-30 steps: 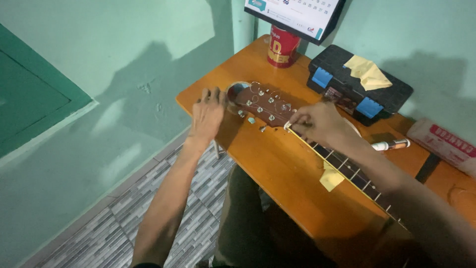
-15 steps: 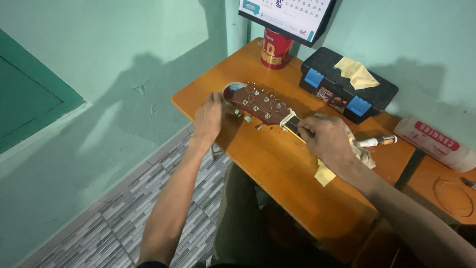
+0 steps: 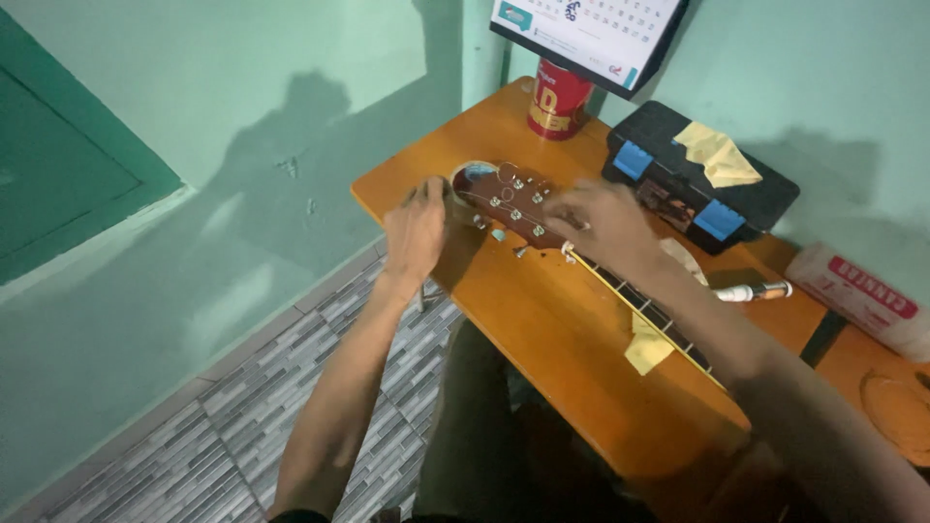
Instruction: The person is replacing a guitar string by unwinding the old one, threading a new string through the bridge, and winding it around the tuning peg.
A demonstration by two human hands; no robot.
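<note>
I log: left hand fingers pinching guitar headstock edge; right hand blurred, grip unclear. Red can, black-blue toolbox, white-red packet behind.

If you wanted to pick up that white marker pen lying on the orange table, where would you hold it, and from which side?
Grip the white marker pen across its barrel's middle, from above: it lies flat on the orange wooden table, its long sides unobstructed.

Red cup near a calendar. Black toolbox with blue clips, yellow cloth on top. White marker beside it. Grey tiled floor below.
</note>
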